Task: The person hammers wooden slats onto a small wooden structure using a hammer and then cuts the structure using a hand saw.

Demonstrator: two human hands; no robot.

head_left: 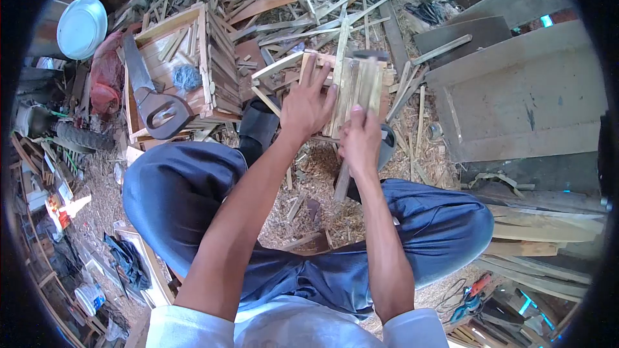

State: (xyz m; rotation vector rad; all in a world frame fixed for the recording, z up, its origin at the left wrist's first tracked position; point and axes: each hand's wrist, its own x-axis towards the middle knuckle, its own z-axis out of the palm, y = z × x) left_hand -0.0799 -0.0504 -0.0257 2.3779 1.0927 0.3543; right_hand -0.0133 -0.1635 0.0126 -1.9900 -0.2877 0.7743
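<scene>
My right hand [361, 142] is wrapped round the wooden handle of a hammer [370, 56], whose dark head lies over the far right end of a small work of wooden slats [346, 100]. The upper handle is smeared by motion, and its butt sticks out below my fist. On the left part of the slats my left hand [308, 108] lies with fingers stretched out and apart. One long thin slat [343, 38] reaches beyond the far edge. Thin strips [278, 64] jut out to the left of the work. My feet show partly beneath it.
At the left stands a wooden crate [205, 58] with a handsaw [161, 111] across its edge and a blue bundle [187, 78] inside. Loose wood strips [284, 9] pile up at the back. Large boards [516, 96] lean at the right. Wood shavings [322, 167] cover the floor.
</scene>
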